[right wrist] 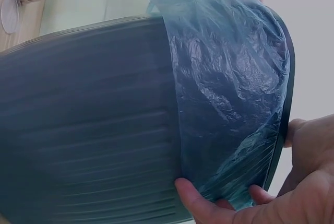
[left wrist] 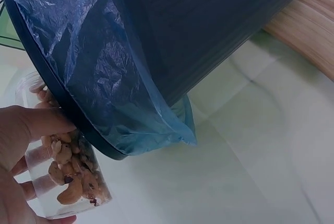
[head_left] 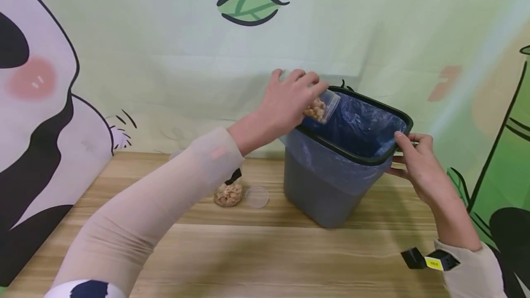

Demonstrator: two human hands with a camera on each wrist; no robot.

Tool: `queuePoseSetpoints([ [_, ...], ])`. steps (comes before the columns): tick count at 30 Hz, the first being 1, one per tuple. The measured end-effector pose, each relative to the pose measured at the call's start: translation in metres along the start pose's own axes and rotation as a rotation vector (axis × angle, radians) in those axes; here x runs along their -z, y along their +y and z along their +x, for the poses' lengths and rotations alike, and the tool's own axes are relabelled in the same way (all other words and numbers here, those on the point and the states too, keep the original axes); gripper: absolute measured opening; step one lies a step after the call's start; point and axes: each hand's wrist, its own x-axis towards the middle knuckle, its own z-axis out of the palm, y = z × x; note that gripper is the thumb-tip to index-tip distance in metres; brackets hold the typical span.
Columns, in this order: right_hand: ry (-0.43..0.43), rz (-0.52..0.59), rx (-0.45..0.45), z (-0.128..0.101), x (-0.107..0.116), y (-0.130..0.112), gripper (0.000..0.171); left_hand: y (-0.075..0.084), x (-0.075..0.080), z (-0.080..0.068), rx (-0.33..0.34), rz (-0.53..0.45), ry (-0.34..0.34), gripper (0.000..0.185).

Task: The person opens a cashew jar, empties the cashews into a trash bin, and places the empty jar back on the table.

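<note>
My left hand (head_left: 285,100) grips a clear plastic jar (head_left: 331,103) tipped over the left rim of a grey trash bin (head_left: 319,201). Cashews (left wrist: 73,182) lie along the inside of the jar in the left wrist view. A blue plastic bag (head_left: 356,116) lines the bin, its edge folded down outside below the dark rim. At the bin's right corner, my right hand (head_left: 422,169) holds the rim. Its thumb lies over the top, and its fingers (right wrist: 201,205) press the bag and outer wall in the right wrist view.
Left of the bin, a second jar of cashews (head_left: 228,194) stands on the wooden table (head_left: 232,252), partly behind my left sleeve. Beside it lies a round clear lid (head_left: 257,197). A printed cloth (head_left: 198,82) hangs close behind the table.
</note>
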Motion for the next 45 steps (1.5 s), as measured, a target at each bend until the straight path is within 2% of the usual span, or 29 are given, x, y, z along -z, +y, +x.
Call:
queuePoseSetpoints([
  [6, 0.002, -0.003, 0.016, 0.001, -0.003, -0.001, 0.051, 0.0, 0.001, -0.001, -0.019, 0.016, 0.017, 0.053],
  [14, 0.022, -0.012, 0.031, 0.002, -0.003, -0.001, 0.046, 0.008, 0.003, 0.0, -0.031, 0.014, -0.039, 0.057],
  [23, 0.031, -0.016, 0.034, 0.001, -0.003, -0.001, 0.045, 0.013, 0.003, 0.002, -0.027, 0.053, -0.05, 0.058],
  [26, 0.052, -0.06, 0.025, 0.0, -0.003, -0.002, 0.051, 0.013, 0.003, 0.002, -0.026, 0.057, -0.04, 0.058],
  [29, 0.119, -0.147, 0.027, -0.002, -0.004, -0.004, 0.057, 0.014, 0.002, 0.0, -0.031, 0.059, -0.023, 0.055],
  [32, 0.16, -0.236, 0.046, -0.004, -0.003, -0.006, 0.057, 0.014, 0.0, -0.001, -0.038, 0.053, -0.002, 0.052],
  [37, 0.088, -0.263, 0.077, -0.002, -0.002, -0.008, 0.048, 0.013, -0.002, -0.004, -0.033, 0.031, 0.019, 0.05],
  [45, -0.062, -0.124, 0.077, 0.002, 0.002, -0.005, 0.048, 0.011, 0.0, -0.006, -0.027, 0.032, 0.005, 0.051],
])
